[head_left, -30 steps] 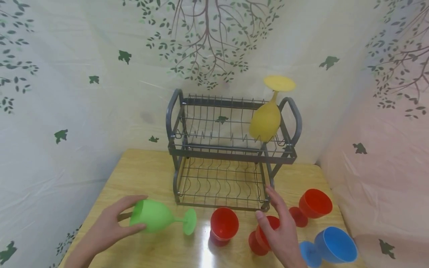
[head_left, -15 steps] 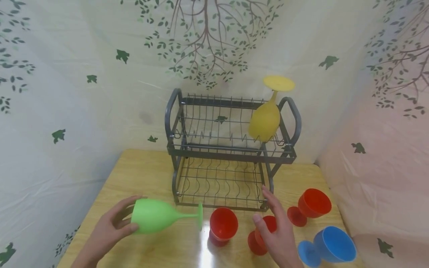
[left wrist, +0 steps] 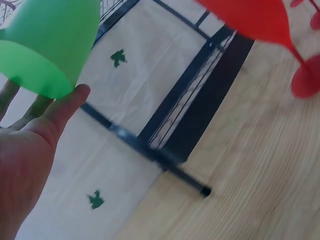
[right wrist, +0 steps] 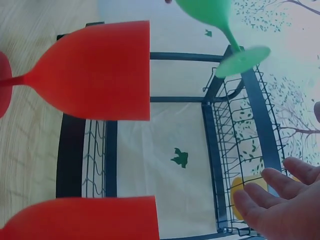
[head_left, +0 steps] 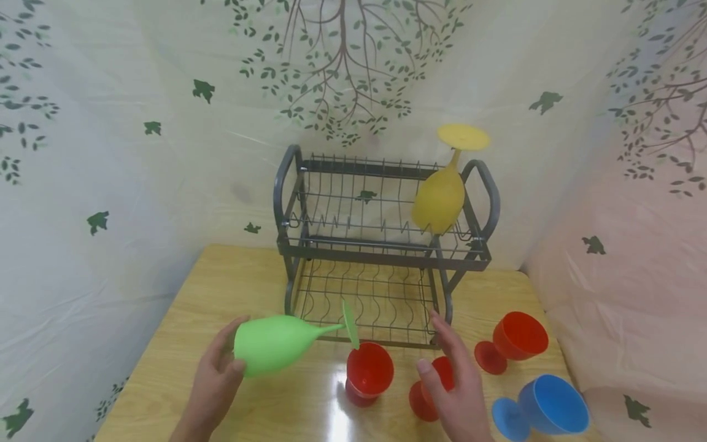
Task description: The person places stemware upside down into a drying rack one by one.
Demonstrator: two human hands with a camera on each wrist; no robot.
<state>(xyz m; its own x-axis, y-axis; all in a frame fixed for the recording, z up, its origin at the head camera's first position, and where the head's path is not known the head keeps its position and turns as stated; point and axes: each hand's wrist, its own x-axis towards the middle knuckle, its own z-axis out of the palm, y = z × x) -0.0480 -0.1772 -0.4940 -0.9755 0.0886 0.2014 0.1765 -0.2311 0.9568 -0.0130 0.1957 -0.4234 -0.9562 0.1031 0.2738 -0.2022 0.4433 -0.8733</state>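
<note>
My left hand grips a green wine goblet by the rim end of its bowl. The goblet lies sideways in the air, its stem and foot pointing right and slightly up. In the left wrist view, fingers and thumb sit at the rim of the green goblet. My right hand is held with fingers spread and nothing in it, partly covering a red goblet. Another red goblet stands between the hands, close under the green foot. In the right wrist view, the right hand is likewise holding nothing.
A black two-tier dish rack stands at the back of the wooden table. Upside down at its upper right is a yellow goblet. A red goblet and a blue goblet stand on the right. Patterned sheeting hangs behind.
The left hand has moved right and a little up with the green goblet, turning its foot up towards the rack. The right hand has stayed almost in place.
</note>
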